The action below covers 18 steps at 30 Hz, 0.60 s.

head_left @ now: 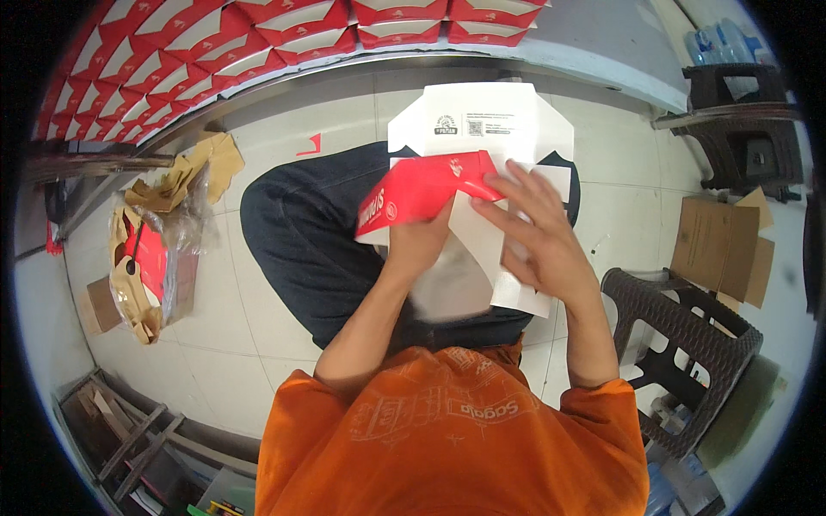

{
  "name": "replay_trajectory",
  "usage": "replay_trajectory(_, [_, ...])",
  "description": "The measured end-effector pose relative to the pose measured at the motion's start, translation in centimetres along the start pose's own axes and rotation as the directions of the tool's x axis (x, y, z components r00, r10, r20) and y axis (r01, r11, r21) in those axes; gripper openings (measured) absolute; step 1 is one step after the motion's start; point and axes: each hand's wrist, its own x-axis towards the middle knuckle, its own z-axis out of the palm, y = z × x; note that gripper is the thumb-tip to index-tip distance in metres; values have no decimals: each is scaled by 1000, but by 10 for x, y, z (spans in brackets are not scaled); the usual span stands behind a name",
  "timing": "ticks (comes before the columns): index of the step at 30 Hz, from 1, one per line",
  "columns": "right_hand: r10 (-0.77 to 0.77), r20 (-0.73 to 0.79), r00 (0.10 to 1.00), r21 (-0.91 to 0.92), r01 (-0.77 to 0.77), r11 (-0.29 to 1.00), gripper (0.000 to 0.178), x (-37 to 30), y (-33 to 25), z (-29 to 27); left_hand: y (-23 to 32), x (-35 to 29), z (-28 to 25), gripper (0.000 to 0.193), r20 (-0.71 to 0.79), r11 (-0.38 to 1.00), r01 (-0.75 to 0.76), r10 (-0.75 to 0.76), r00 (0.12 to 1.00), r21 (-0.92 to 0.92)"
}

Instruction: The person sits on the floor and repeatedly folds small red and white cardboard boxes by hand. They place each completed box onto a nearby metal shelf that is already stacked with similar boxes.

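A partly folded paperboard box (404,196), red outside and white inside, is over my lap. My left hand (420,243) is closed on its near edge, with some of the fingers hidden by the board. My right hand (538,225) is at the box's right corner, fingers spread and bent, the fingertips touching the red flap there. Beyond the red part, a wide white panel (516,129) with small black print and cut corners extends past my knees. More white board (523,297) shows below my right hand.
Rows of folded red and white boxes (301,30) fill the far left. A torn package of red board (153,262) lies on the floor at left, near a red scrap (311,144). A dark stool (688,344) and an opened brown carton (710,241) stand at right.
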Motion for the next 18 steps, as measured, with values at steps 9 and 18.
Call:
replay_trajectory(9, [-215,23,976,-208,215,954,84,23,-7,26,3,-7,3,28,-95,997,-56,51,994,-51])
replay_trajectory(18, [-140,167,976,31,137,990,75,42,-16,16,15,-23,-29,30,344,963,-14,-82,935,268])
